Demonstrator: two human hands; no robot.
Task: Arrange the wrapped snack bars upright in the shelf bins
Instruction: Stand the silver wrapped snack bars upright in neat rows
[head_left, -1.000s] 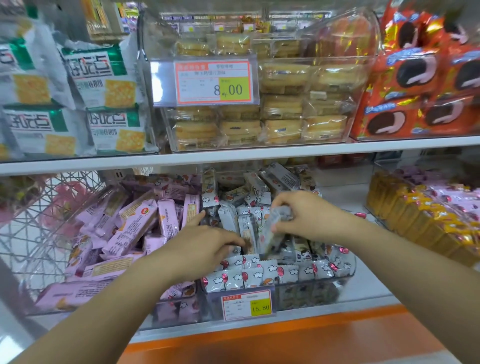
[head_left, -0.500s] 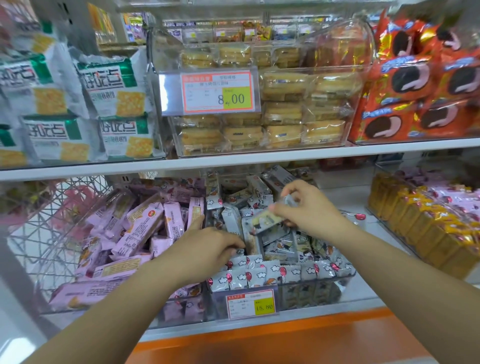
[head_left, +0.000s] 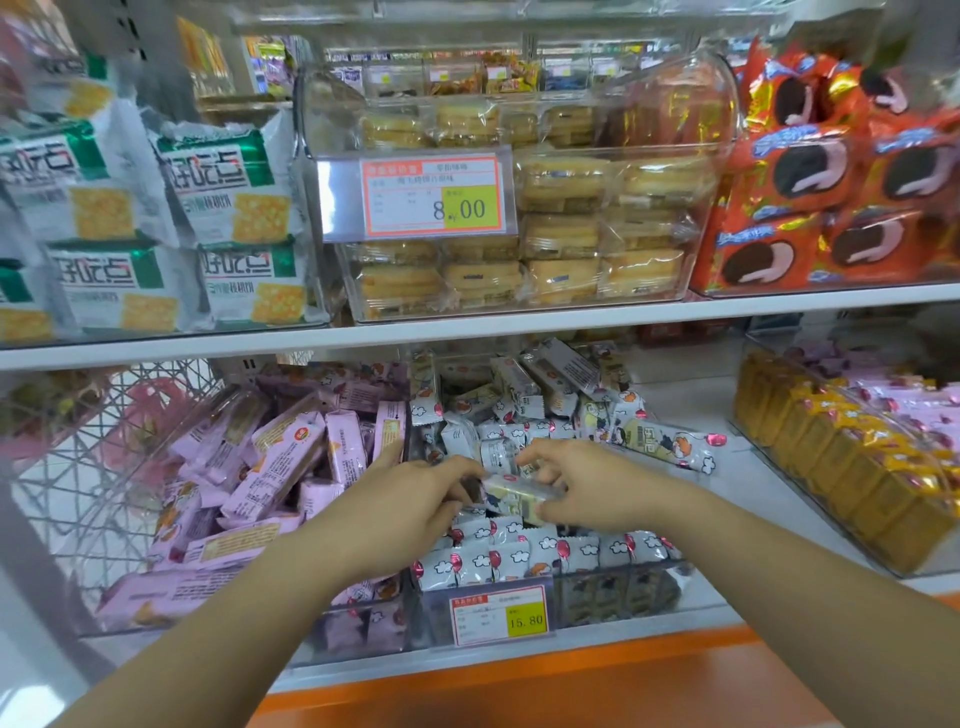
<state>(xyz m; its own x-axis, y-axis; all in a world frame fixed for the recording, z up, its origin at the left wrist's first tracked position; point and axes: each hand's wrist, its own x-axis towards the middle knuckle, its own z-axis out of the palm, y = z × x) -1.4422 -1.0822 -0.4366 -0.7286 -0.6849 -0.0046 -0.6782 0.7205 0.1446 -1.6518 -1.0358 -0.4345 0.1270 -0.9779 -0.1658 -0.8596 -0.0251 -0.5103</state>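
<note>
Two bare hands meet over a clear plastic shelf bin (head_left: 613, 592) whose front wall carries a red-bordered white-and-yellow price tag reading 15.80 (head_left: 501, 616). Directly above the price tag stands a tidy row of white film-wrapped snack bars printed with clouds and red balloons (head_left: 519, 558), upright against that wall. Just above the row, the right hand (head_left: 597, 493) pinches one white wrapped bar (head_left: 519, 493) lying roughly level, fingers over its top and thumb under its right end. The left hand (head_left: 410, 514) curls at the bar's left end; whether it grips that bar or the packets beneath it, I cannot tell. The bar looks light, its film slick and crinkly and its filling probably brittle. A gentle hold on the long sides near the middle would suit better than tugging a crimped end seal, and it needs turning end-down to slot in behind the row. Farther back above the price tag, a loose heap of the same white bars (head_left: 519, 395) lies at all angles, not yet stood up. Up and to the right of the price tag, one stray white bar (head_left: 670, 441) seems to rest outside the bin. Left of the price tag, pale pink wrapped bars (head_left: 291, 457) sit jumbled in the neighbouring bin. Far above the price tag runs the white upper shelf edge (head_left: 467, 325).
</note>
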